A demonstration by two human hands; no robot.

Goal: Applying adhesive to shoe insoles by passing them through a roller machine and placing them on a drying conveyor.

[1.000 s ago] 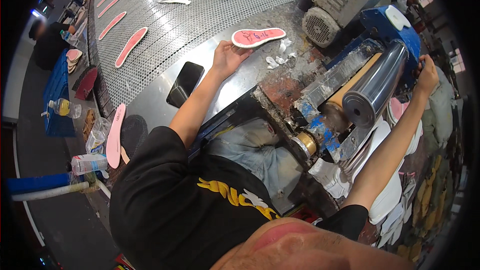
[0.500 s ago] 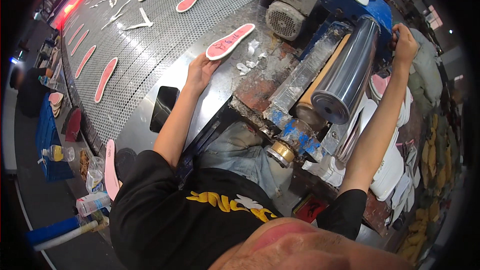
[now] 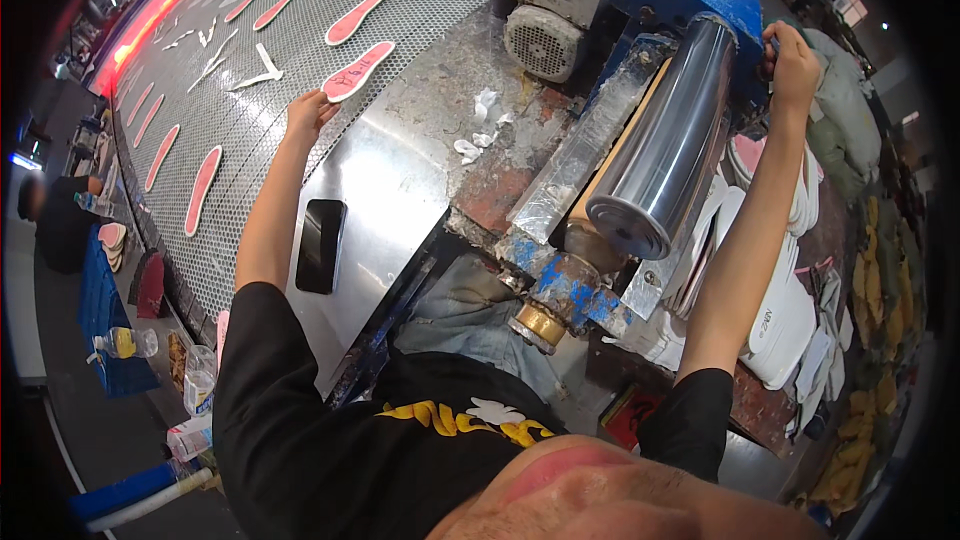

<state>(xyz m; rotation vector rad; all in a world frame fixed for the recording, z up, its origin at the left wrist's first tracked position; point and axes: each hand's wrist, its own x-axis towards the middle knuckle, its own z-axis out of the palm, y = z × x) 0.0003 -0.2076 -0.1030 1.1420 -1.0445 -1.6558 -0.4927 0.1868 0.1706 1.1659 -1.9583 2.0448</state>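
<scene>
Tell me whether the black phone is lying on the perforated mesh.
No, the black phone lies on the smooth metal sheet beside the perforated mesh.

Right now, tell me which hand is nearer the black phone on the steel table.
Left. The left hand rests on the perforated belt just beyond the black phone; the right hand is far across, past the steel roller.

Bright, even overhead light; glare streaks along the steel roller (image 3: 668, 145) and sheen on the metal tabletop (image 3: 390, 180). A red glow strip (image 3: 150, 15) burns at 10 o'clock. Strong fisheye bending and a black vignette toward the rim; the near foreground at 6 o'clock is blurred.
</scene>
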